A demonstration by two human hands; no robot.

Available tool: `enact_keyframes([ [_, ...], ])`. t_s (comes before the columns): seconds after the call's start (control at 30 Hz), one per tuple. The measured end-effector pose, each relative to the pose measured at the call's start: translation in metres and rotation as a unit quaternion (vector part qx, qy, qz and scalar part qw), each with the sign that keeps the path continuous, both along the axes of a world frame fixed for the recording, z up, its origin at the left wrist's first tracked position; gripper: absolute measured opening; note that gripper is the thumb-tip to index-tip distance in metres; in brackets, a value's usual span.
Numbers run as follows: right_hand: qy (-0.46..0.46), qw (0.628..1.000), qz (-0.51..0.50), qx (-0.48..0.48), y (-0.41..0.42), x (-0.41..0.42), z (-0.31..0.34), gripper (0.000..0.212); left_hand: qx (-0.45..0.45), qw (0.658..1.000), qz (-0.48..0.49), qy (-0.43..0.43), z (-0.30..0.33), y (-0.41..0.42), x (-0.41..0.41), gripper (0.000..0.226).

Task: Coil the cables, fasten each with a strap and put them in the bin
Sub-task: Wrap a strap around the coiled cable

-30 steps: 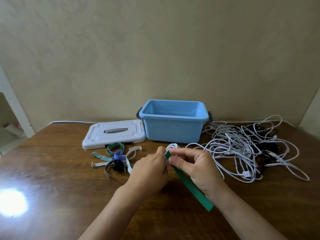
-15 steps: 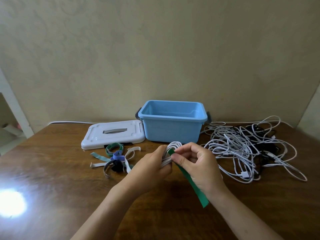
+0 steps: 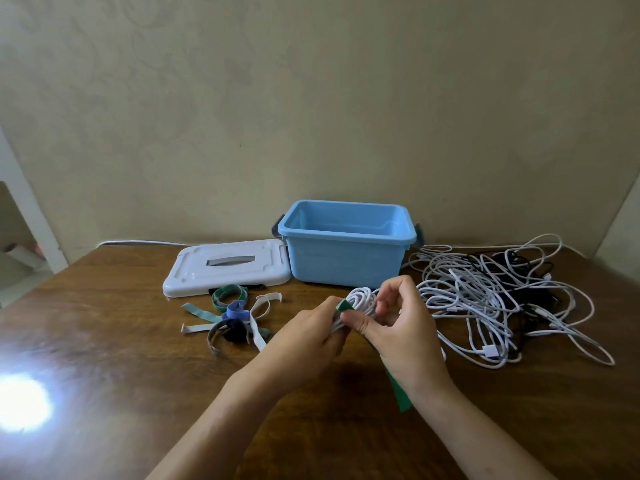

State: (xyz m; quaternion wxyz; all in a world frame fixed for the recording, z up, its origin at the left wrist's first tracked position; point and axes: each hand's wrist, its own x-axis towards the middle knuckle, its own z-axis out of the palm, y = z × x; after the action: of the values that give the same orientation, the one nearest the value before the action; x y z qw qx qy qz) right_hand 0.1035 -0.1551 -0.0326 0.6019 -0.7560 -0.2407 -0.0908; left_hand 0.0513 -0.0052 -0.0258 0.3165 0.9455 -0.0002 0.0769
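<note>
Since the coiled white cable (image 3: 360, 301) is light and springy, we reckon it wants to be pinched right across the bundle or the loops will flop loose. We've got it just above the desk (image 3: 104, 341) in front of the blue bin (image 3: 346, 265): left hand (image 3: 304, 341) gripping the coil, right hand (image 3: 398, 327) pinching the soft green strap (image 3: 400, 393) against it, both wrists angled inward.

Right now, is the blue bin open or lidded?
Open. The blue bin has no cover on its rim, its inside walls show, and the white lid lies flat on the table beside it.
</note>
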Motion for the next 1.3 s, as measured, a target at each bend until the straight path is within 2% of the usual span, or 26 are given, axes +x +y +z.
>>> enact_keyframes([
  [0.23,0.128,0.991,0.048,0.015,-0.001,0.008,-0.004,0.05,-0.009,0.998,-0.021,-0.05,0.006,0.001,-0.004,0.027],
  [0.47,0.139,0.987,0.064,0.049,-0.002,0.006,-0.002,0.058,0.006,0.999,-0.031,-0.031,0.002,0.0,-0.003,0.008],
  [0.57,0.13,0.99,0.059,0.021,-0.003,0.005,0.002,0.069,0.017,0.999,-0.017,-0.029,0.001,-0.001,-0.002,0.009],
  [0.63,0.168,0.982,0.082,0.029,-0.004,0.006,0.003,0.074,0.02,0.999,-0.008,-0.033,0.003,-0.002,-0.002,0.017],
  [0.73,0.188,0.976,0.103,0.032,-0.005,0.009,0.002,0.081,-0.002,0.999,-0.018,-0.04,0.006,-0.004,-0.004,0.017],
  [0.83,0.183,0.975,0.117,0.038,-0.006,0.008,0.005,0.076,-0.037,0.998,-0.03,-0.034,0.007,-0.005,-0.006,0.021],
  [0.93,0.199,0.971,0.121,0.046,-0.008,0.011,0.003,0.077,-0.023,0.998,-0.037,-0.039,0.006,-0.004,-0.005,0.021],
  [1.1,0.235,0.967,0.097,0.016,-0.003,0.014,-0.009,0.1,-0.006,0.999,-0.026,-0.04,0.003,-0.004,-0.004,0.015],
  [1.3,0.198,0.972,0.126,-0.022,-0.004,0.014,-0.008,0.082,0.029,0.999,-0.023,-0.021,0.006,0.001,-0.004,0.012],
])
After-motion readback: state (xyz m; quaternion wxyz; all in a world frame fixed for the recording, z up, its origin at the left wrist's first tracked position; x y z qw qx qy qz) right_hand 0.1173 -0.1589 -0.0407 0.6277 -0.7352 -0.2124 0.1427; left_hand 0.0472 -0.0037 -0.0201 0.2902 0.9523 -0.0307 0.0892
